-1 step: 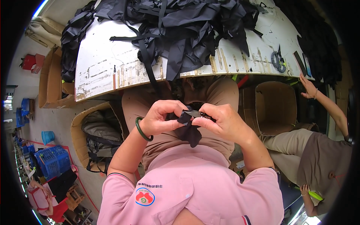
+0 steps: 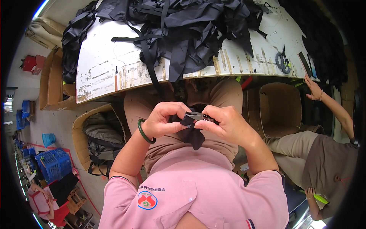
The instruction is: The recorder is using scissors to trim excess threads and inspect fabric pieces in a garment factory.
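A black fabric piece [image 2: 193,138] is hanging at the frame's centre; the left hand [image 2: 166,119] is pinching it, the right hand [image 2: 229,124] grasping a metal-tipped tool [image 2: 199,116] at its upper end. Black strips [image 2: 198,36] are lying heaped on a white table [image 2: 100,63], upper centre.

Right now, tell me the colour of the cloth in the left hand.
Black; the cloth shows best in the head view.

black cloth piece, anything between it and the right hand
The small metal-bladed tool held in the right hand reaches across to the black cloth pinched in the left hand; nothing else visible stands between.
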Action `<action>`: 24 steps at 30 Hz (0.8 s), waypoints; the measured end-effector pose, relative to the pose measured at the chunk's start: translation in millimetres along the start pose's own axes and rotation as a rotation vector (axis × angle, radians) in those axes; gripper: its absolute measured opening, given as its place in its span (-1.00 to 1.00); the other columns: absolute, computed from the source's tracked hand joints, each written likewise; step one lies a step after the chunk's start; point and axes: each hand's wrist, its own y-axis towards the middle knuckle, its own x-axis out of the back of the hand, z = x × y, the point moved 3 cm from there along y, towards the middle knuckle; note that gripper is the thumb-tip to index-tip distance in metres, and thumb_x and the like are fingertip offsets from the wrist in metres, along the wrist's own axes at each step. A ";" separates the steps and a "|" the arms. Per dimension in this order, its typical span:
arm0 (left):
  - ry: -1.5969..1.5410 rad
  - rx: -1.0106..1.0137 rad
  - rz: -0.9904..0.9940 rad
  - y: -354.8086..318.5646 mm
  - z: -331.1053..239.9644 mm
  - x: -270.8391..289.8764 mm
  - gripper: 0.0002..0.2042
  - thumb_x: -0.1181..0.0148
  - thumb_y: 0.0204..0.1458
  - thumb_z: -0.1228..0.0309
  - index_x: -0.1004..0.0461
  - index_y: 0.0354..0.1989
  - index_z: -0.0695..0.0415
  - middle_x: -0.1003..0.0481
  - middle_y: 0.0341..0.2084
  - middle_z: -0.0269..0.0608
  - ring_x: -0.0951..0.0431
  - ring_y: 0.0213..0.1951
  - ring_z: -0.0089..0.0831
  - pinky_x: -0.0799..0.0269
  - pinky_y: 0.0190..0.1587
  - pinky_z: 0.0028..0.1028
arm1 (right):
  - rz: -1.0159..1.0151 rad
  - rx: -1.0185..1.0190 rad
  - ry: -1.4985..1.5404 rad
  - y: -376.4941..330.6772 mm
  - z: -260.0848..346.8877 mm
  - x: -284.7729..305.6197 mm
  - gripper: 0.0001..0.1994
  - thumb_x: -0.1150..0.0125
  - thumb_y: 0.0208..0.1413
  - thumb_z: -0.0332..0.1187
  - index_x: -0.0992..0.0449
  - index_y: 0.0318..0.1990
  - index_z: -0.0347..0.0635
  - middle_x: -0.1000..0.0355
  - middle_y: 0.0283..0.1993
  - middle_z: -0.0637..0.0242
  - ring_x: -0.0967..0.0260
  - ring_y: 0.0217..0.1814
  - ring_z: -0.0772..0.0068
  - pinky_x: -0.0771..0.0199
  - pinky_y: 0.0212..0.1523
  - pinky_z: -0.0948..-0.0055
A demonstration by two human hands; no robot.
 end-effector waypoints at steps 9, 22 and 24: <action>0.064 -0.024 0.066 2.1 -4.7 1.2 -0.94 -0.23 -0.16 0.58 -0.49 -0.49 0.26 -0.55 -0.40 -0.11 -0.53 -0.33 -0.37 -0.39 -0.24 -0.49 | 0.003 0.030 -0.012 -2.1 0.6 1.8 -0.73 -0.32 0.04 -0.25 -0.43 -0.42 -0.27 -0.29 -0.64 0.18 -0.18 -0.65 0.35 -0.19 -0.60 0.40; -0.494 0.241 0.390 6.8 -2.8 6.0 -0.91 -0.23 -0.14 0.57 -0.48 -0.48 0.34 -0.54 -0.36 -0.06 -0.51 -0.28 -0.37 -0.37 -0.17 -0.46 | 0.281 0.027 0.194 -2.5 0.5 2.7 -0.69 -0.27 0.07 -0.17 -0.41 -0.42 -0.26 -0.28 -0.62 0.19 -0.19 -0.60 0.36 -0.20 -0.55 0.40; -0.542 0.282 0.431 6.1 1.1 3.5 -0.91 -0.24 -0.13 0.56 -0.48 -0.47 0.33 -0.54 -0.36 -0.07 -0.51 -0.28 -0.38 -0.36 -0.16 -0.48 | 0.273 0.045 0.193 -2.3 1.3 1.5 -0.61 -0.26 0.06 -0.06 -0.38 -0.47 -0.24 -0.27 -0.65 0.14 -0.22 -0.64 0.22 -0.22 -0.56 0.34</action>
